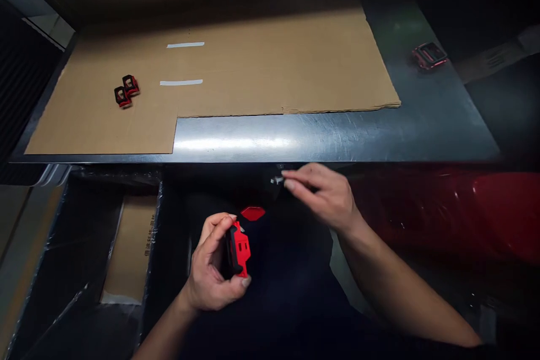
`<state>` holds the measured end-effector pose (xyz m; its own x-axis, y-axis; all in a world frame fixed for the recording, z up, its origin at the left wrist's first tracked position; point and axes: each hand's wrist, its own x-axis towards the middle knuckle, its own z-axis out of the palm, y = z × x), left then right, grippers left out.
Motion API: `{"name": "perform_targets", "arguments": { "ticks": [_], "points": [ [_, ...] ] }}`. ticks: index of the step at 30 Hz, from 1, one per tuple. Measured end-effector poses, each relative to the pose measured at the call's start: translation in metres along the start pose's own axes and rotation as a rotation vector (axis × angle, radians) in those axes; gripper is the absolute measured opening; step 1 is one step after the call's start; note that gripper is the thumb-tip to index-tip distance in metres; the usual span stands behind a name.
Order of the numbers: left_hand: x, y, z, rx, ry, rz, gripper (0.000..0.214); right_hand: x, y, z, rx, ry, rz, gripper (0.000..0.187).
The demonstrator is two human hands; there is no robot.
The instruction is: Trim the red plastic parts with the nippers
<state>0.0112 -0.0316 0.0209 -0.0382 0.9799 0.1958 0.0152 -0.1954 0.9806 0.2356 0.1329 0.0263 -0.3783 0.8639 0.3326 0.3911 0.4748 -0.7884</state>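
Observation:
Below the table's front edge, my left hand is closed round a red and black plastic part, gripping it by its ends between fingers and thumb. The part's red face, with two small slots, is turned to the right. Up and to the right, my right hand pinches a small shiny whitish piece between thumb and fingertips. That piece is too small and blurred to name, and it is apart from the red part.
Cardboard covers much of the metal table. On it lie two red and black parts and two white strips. Another such part sits at the right end, near a person's dim arm. A black-lined box stands lower left.

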Motion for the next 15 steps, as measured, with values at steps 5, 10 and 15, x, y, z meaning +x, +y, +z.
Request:
{"name": "perform_targets", "arguments": {
  "ticks": [5, 10, 15],
  "points": [
    [0.0, -0.006, 0.001, 0.101, -0.124, -0.032, 0.086, -0.064, -0.045, 0.002, 0.292, -0.135, -0.211, 0.015],
    [0.011, -0.008, 0.006, 0.103, -0.217, 0.031, 0.087, -0.07, -0.058, -0.001, 0.204, -0.081, -0.295, 0.019],
    [0.013, -0.008, 0.006, 0.113, -0.198, 0.073, 0.087, -0.063, -0.06, 0.0, 0.188, -0.082, -0.308, 0.021]
  ]
}}
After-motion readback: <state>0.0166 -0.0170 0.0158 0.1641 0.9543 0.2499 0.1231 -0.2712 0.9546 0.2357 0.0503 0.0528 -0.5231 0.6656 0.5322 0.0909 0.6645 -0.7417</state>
